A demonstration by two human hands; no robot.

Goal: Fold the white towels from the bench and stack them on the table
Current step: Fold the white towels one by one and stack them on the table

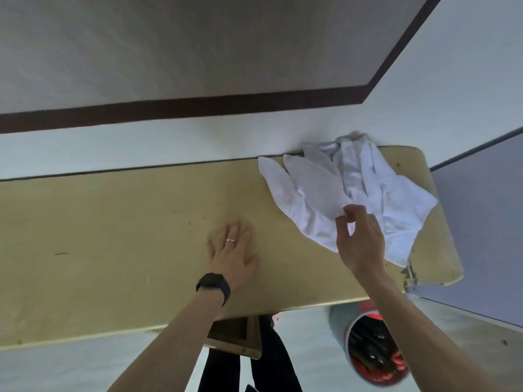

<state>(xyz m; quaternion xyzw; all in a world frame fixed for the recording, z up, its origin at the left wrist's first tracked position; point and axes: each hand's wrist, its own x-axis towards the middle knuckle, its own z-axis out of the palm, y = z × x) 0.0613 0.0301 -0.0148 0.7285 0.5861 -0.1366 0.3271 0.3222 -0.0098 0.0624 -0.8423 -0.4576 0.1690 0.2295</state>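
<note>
A crumpled heap of white towels (348,188) lies at the right end of a long tan wooden bench (113,236) that runs along the wall. My right hand (360,239) is over the near edge of the heap, thumb and forefinger pinching a fold of the top towel. My left hand (233,254) rests flat on the bare bench top, fingers spread, to the left of the towels. It wears a ring, and a black band sits on the wrist.
A grey table surface (481,227) adjoins the bench at the right. Below the bench's front edge stand a round bin (373,352) with dark and red contents and a wooden bench leg (235,338). My dark trousers show at the bottom.
</note>
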